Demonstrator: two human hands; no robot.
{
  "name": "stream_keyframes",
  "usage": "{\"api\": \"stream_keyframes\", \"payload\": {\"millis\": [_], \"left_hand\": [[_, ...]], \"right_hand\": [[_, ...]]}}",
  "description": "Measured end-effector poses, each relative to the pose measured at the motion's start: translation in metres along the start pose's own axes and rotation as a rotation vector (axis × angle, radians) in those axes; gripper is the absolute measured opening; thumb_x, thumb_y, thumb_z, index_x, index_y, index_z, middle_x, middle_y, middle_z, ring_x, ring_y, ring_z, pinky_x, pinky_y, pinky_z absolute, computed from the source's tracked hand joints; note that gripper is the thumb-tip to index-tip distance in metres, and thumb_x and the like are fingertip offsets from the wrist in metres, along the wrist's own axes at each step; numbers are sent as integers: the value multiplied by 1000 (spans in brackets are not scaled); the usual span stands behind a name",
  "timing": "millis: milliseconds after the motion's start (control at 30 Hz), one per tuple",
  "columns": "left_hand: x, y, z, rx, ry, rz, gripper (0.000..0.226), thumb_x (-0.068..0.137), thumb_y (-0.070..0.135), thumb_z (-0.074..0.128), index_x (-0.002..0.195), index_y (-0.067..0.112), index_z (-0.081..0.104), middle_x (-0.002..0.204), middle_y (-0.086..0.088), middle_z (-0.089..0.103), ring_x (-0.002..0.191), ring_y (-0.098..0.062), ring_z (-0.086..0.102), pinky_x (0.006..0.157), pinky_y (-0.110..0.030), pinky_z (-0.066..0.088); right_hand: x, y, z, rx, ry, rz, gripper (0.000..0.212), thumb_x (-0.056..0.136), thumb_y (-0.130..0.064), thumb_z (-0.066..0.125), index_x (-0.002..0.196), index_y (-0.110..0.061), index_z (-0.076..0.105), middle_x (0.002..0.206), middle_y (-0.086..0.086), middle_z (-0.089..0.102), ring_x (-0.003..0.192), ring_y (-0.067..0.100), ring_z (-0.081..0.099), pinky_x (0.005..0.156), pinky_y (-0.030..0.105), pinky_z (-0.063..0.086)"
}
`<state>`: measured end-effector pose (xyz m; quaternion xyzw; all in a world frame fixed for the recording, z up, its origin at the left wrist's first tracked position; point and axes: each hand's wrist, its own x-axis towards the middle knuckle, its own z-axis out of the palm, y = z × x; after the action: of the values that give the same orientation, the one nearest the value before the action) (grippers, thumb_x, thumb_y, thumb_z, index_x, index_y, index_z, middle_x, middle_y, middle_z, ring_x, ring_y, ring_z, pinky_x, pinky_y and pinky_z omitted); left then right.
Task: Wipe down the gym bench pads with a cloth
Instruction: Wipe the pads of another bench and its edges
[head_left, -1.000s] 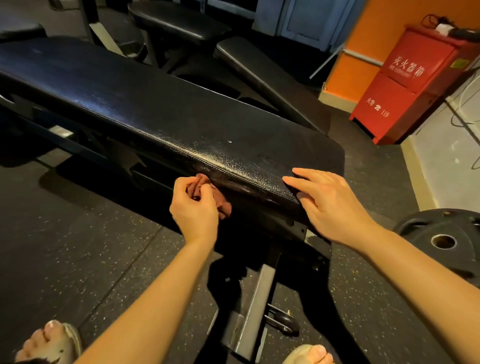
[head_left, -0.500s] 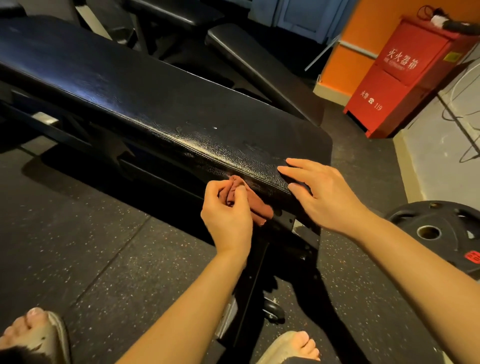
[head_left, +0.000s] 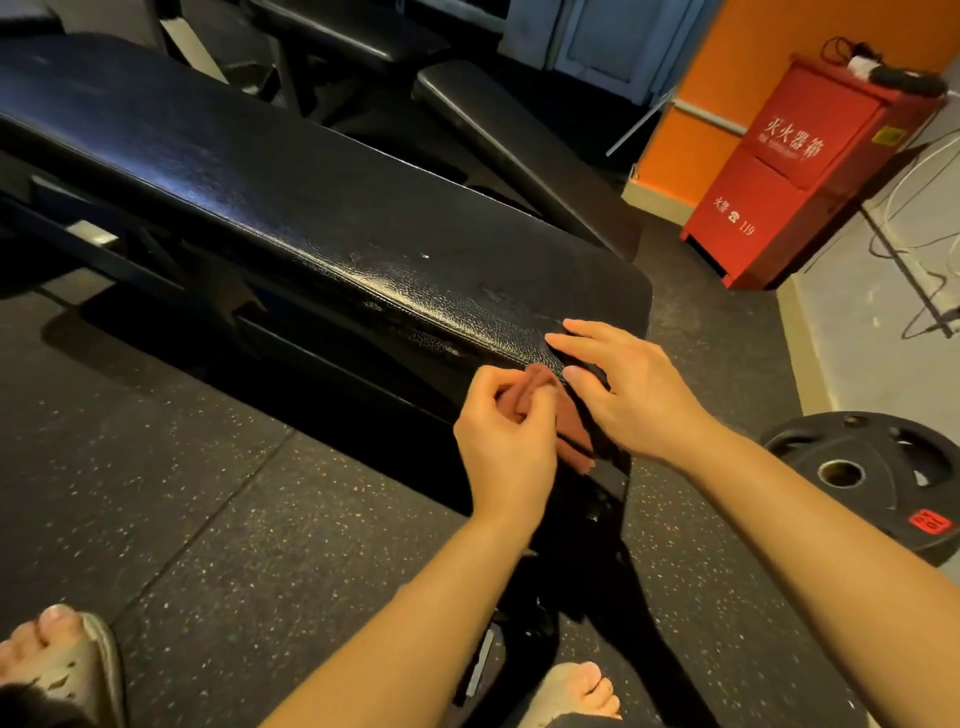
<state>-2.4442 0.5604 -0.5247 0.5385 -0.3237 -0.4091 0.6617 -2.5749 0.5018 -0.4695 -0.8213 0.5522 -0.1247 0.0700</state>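
Nearest to me, two bare-toed feet (head_left: 62, 654), the left one in a pale sandal, stand on the speckled rubber floor (head_left: 234, 519) below the forearms. The left hand (head_left: 506, 447) is curled tight around a bunched reddish-brown cloth (head_left: 571, 431), holding it against the near side edge of the black padded surface (head_left: 311, 208), close to its end corner. Just right of it, the right hand (head_left: 641, 397) holds nothing: its fingers are straight and slightly spread, with the fingertips laid on that corner. Right of the right hand, a black weight plate (head_left: 878, 467) with a red label lies flat on the floor. Beyond both hands the surface runs off leftward, glossy and grained. Farther off stand a second bench (head_left: 519, 150) and a red cabinet (head_left: 795, 171) by an orange wall (head_left: 727, 62).
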Motion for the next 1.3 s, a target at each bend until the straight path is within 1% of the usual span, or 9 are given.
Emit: {"api": "stream_keyframes", "payload": {"millis": [367,500,567,767,900,1033,1133,1200,1300], "left_hand": [[0,-9,13,14,122,-23,13,91,11,69,94,20,60,91,5,67,79,-1,66,67,-14,52],[3,-33,7,-24,232,-260,13,84,13,63,85,24,56,88,-2,69,65,-13,71,67,-36,61],[1,-34,6,3,223,-233,16,84,12,68,86,24,58,91,0,70,82,-19,73,81,-40,61],[-2,-22,12,8,165,-41,11,93,10,68,97,14,59,95,5,68,88,0,68,71,-9,49],[15,-37,-11,119,247,-151,11,90,13,72,93,15,61,87,12,64,87,-4,66,75,-18,49],[45,-17,-33,132,325,-44,16,89,12,71,91,21,57,91,10,67,92,-12,69,84,-28,53],[70,12,-58,60,449,24,24,94,1,62,86,18,48,69,8,65,67,1,68,60,-13,51],[89,18,-75,-40,517,18,23,95,2,65,93,14,46,82,1,65,72,-7,72,56,-12,52],[84,13,-64,-110,426,-88,31,86,5,72,95,18,45,93,-7,68,70,-15,74,68,-44,65]], "right_hand": [[-18,20,-15,-31,-69,84,45,105,-27,51,148,-36,49,160,-9,39,149,15,33,121,52,26],[-26,23,-18,35,-93,130,45,106,-25,51,150,-35,48,162,-11,36,144,17,41,120,53,29],[-26,22,-16,51,-82,123,45,106,-26,51,150,-35,49,162,-11,36,142,17,43,118,53,32],[-23,27,-12,77,-71,126,44,106,-28,51,148,-37,50,161,-14,37,148,13,35,118,54,32],[-24,21,-15,63,-84,132,44,106,-28,50,149,-36,49,161,-14,37,140,17,46,117,53,34],[-17,17,-15,-12,-67,129,42,105,-27,52,147,-31,53,157,-8,43,140,21,45,117,51,35],[-9,9,-16,-53,-39,115,40,104,-27,53,143,-26,57,150,-4,51,141,20,44,115,45,38],[-4,4,-15,-64,-28,118,38,104,-26,53,142,-25,58,145,-5,53,136,19,47,110,40,42],[-4,-4,-12,-90,2,134,37,105,-25,49,140,-24,60,141,-7,54,130,19,51,101,37,46]]}}
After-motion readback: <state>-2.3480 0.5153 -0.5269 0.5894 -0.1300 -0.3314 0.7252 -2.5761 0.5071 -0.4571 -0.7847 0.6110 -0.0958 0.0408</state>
